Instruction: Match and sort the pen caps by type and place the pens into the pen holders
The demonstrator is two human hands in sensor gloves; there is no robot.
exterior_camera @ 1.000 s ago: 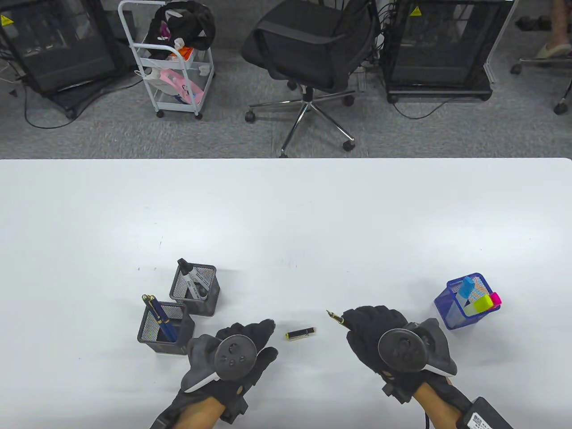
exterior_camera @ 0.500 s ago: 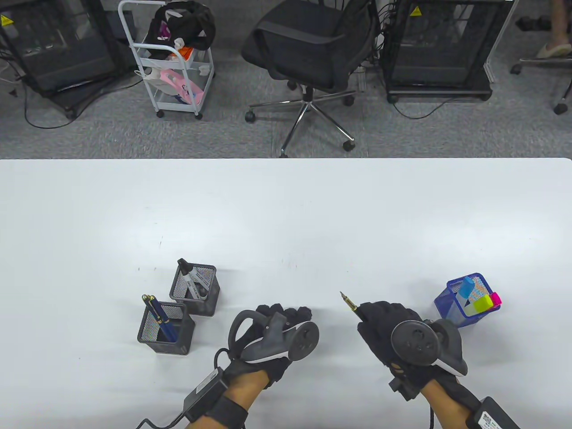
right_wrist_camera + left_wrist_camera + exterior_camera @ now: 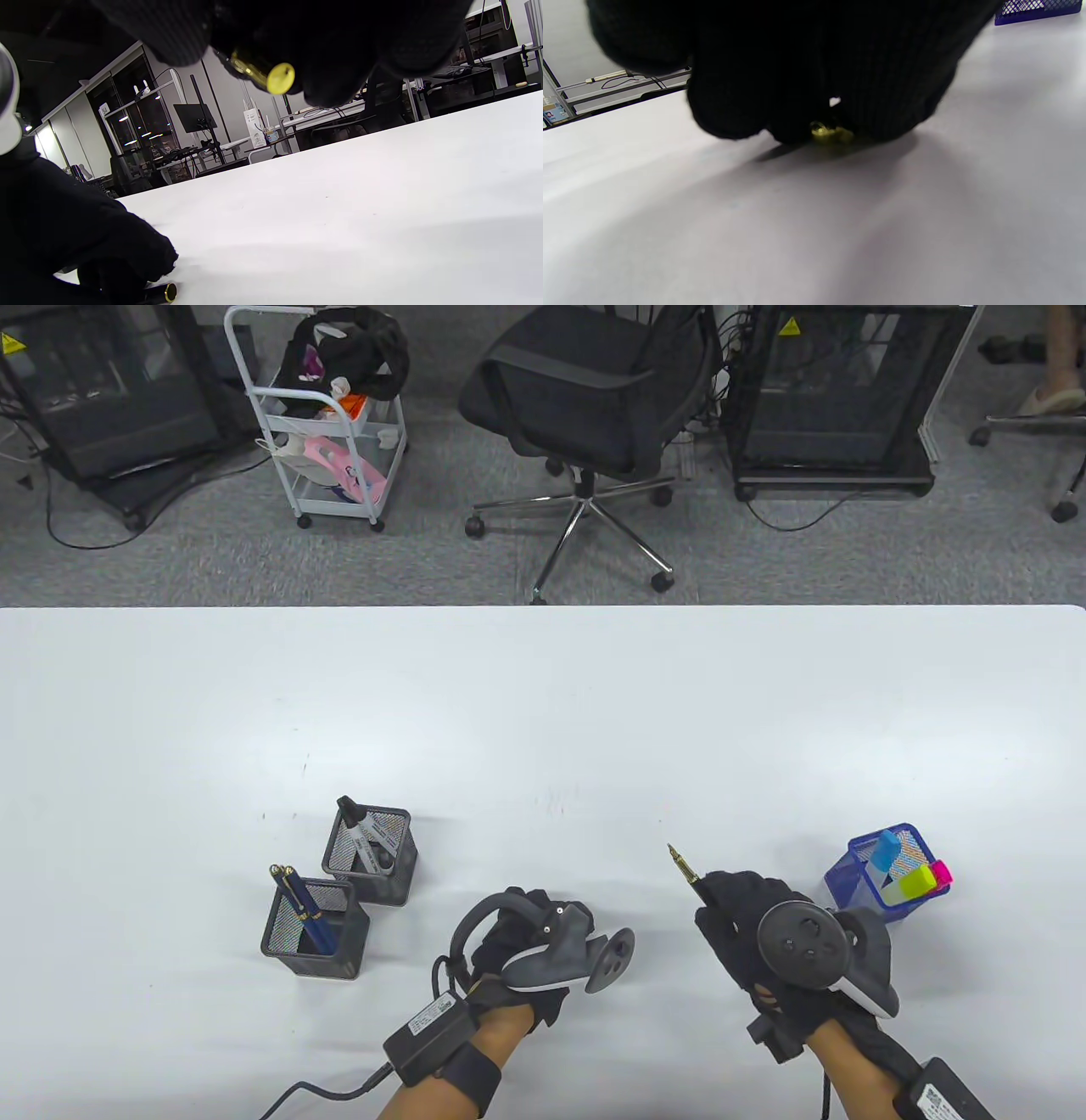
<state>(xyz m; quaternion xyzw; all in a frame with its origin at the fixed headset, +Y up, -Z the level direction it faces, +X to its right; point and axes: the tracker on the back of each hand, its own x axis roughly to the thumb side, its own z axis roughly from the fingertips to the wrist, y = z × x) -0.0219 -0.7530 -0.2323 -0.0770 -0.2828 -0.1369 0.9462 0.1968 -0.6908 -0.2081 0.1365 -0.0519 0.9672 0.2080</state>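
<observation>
My right hand [image 3: 713,899] grips a black fountain pen [image 3: 683,868] with no cap on, its gold nib pointing up and left above the table. In the right wrist view the pen's gold butt end [image 3: 278,78] pokes out under my right hand's fingers [image 3: 339,51]. My left hand [image 3: 543,909] is down on the table with its fingers curled over the black pen cap with gold trim. The table view hides that cap; a gold bit of the cap [image 3: 831,133] shows under the fingertips [image 3: 818,84]. The cap [image 3: 160,293] lies on the table, pinched by my left hand [image 3: 106,254].
Left of my left hand stand two black mesh holders: one [image 3: 293,954] with blue pens, one [image 3: 394,886] with a black marker. A blue mesh holder [image 3: 853,895] with highlighters stands just right of my right hand. The table's far edge [image 3: 543,607] is well away.
My left hand moved right onto the cap, turned over and closed its fingers on it. My right hand shifted right and swung the pen's nib further up the table.
</observation>
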